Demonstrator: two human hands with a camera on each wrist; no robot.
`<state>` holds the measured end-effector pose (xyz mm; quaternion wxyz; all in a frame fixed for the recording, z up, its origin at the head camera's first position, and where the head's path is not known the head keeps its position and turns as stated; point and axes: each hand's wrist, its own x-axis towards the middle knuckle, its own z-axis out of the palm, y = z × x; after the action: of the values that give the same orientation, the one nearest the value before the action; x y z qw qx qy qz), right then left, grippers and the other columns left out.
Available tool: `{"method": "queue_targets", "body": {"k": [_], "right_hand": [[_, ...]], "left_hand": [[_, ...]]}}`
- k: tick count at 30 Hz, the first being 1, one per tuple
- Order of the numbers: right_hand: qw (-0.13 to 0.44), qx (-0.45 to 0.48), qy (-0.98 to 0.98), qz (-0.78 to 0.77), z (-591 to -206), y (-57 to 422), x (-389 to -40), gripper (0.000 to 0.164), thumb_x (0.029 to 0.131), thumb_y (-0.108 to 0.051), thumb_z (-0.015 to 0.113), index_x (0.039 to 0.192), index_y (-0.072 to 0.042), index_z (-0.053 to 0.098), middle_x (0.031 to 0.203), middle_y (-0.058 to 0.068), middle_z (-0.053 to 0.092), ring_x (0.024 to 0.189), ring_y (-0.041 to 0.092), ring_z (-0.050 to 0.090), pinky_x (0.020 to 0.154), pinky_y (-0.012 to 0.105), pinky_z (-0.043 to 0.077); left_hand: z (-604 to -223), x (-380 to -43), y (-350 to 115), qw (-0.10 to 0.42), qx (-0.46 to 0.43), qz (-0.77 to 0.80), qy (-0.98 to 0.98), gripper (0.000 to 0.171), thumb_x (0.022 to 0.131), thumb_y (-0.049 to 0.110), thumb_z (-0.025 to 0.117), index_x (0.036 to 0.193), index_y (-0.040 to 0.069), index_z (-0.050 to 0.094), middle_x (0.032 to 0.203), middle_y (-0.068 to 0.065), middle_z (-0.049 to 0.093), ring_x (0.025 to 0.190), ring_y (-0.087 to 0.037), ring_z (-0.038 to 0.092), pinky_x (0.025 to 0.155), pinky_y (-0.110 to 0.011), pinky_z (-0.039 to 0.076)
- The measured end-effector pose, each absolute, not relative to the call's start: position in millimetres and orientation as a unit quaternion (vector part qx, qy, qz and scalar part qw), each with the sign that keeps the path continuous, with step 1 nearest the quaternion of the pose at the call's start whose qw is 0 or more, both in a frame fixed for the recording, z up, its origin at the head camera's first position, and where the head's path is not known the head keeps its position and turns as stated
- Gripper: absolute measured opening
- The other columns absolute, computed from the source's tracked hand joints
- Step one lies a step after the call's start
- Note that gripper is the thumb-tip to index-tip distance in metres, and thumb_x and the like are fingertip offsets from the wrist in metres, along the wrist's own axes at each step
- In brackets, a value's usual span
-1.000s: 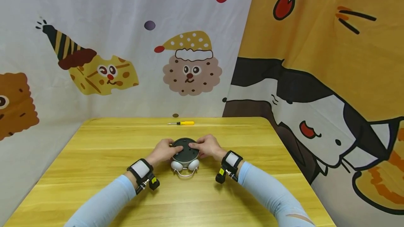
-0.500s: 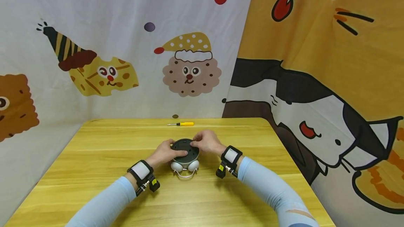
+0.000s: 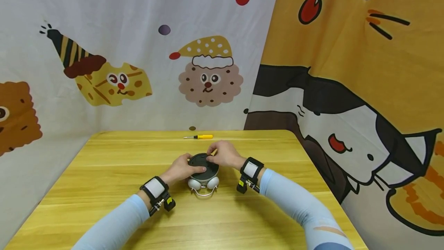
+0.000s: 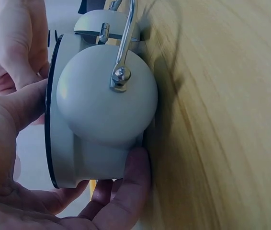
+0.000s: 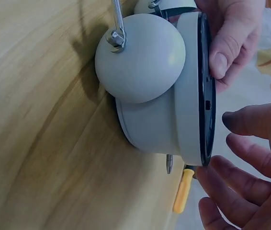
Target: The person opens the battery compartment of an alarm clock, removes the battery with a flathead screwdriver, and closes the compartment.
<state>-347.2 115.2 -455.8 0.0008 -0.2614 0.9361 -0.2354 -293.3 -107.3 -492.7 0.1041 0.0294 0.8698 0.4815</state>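
A white twin-bell alarm clock (image 3: pixel 212 173) lies face down on the wooden table, its round black back (image 3: pixel 198 161) upward and its bells (image 3: pixel 212 183) and wire handle (image 3: pixel 204 195) toward the person. My left hand (image 3: pixel 181 168) grips its left side, thumb across the back; in the left wrist view the fingers (image 4: pixel 133 191) curl under the body. At the far right of the back is my right hand (image 3: pixel 224 154). The right wrist view shows its thumb (image 5: pixel 243 120) just off the back, with loosely bent fingers (image 5: pixel 226 191) at the rim, pinching nothing.
A yellow-handled screwdriver (image 3: pixel 204 137) lies beyond the clock near the table's (image 3: pixel 114 149) far edge. A short metal foot (image 5: pixel 169 164) juts from the clock's side. Printed cartoon cloths (image 3: pixel 132 41) hang behind and to the right.
My right hand has left its grip on the clock's right side and moved up to the back's far edge. My left thumb has slid further across the back. The clock stays put.
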Motion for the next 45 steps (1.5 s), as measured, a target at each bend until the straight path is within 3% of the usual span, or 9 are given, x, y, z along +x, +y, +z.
{"method": "queue_targets", "body": {"k": [8,16,22,35,45], "right_hand": [[0.012,-0.281,0.938,-0.202,-452.3,106.4,-348.2,0.013,0.097,-0.028,0.089,0.107,-0.019,0.085,0.111,0.0,0.086,0.092,0.012,0.071,0.078,0.026,0.056],[0.014,-0.303,0.938,-0.165,-449.2,101.2,-354.5,0.016,0.098,-0.03,0.088,0.107,-0.017,0.085,0.109,0.0,0.086,0.105,0.02,0.076,0.093,0.038,0.06],[0.025,-0.315,0.939,-0.134,-449.2,97.8,-358.2,0.02,0.1,-0.033,0.086,0.112,-0.017,0.084,0.114,0.002,0.085,0.111,0.021,0.076,0.101,0.041,0.061],[0.033,-0.323,0.941,-0.099,-446.5,92.6,-358.1,0.021,0.102,-0.032,0.085,0.114,-0.016,0.083,0.118,0.005,0.084,0.113,0.023,0.076,0.099,0.041,0.062],[0.043,-0.319,0.946,-0.044,-448.2,86.6,-360.3,0.019,0.105,-0.031,0.081,0.118,-0.017,0.083,0.114,0.001,0.082,0.1,0.016,0.072,0.09,0.034,0.062]], "left_hand": [[-493.4,-293.2,-107.2,0.106,0.034,0.481,0.87,0.08,0.089,0.045,0.094,0.142,-0.006,0.061,0.13,-0.022,0.074,0.107,-0.027,0.068,0.088,-0.037,0.057],[-491.5,-293.2,-106.4,0.103,0.03,0.485,0.868,0.073,0.089,0.042,0.095,0.135,-0.005,0.063,0.126,-0.021,0.075,0.104,-0.026,0.068,0.082,-0.032,0.054],[-490.7,-292.8,-106.6,0.108,0.03,0.487,0.866,0.073,0.089,0.042,0.095,0.136,-0.004,0.063,0.124,-0.02,0.074,0.101,-0.025,0.068,0.077,-0.03,0.053],[-491.1,-293.8,-106.1,0.102,0.035,0.478,0.872,0.074,0.09,0.044,0.094,0.136,-0.004,0.063,0.126,-0.02,0.074,0.104,-0.026,0.068,0.081,-0.031,0.053],[-491.9,-294.4,-106.8,0.108,0.035,0.482,0.869,0.077,0.09,0.044,0.093,0.139,-0.005,0.062,0.13,-0.022,0.074,0.106,-0.026,0.068,0.084,-0.034,0.055]]}}
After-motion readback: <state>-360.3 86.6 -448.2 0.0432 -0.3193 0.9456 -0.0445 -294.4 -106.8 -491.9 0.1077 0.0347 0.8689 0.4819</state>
